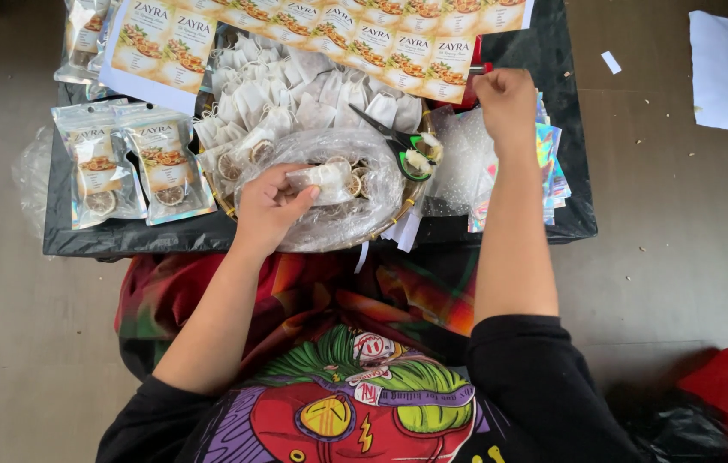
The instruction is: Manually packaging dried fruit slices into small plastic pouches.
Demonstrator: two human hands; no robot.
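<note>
Stock as I see it through the head camera, placed against the black table (570, 219). Across its far edge: a long label sheet (338, 34). At its centre: a round woven basket (398, 210) piled with white sachets (295, 90), a clear plastic bag (355, 150) lying over its near half. On the left end: finished pouches (132, 163) with dried slices. By the basket's right rim: green-handled scissors (398, 141). My left hand (270, 206) pinches one small white sachet (323, 178) over the bag; my right hand (508, 103), well apart, is curled closed at the sheet's right end, contents hidden.
</note>
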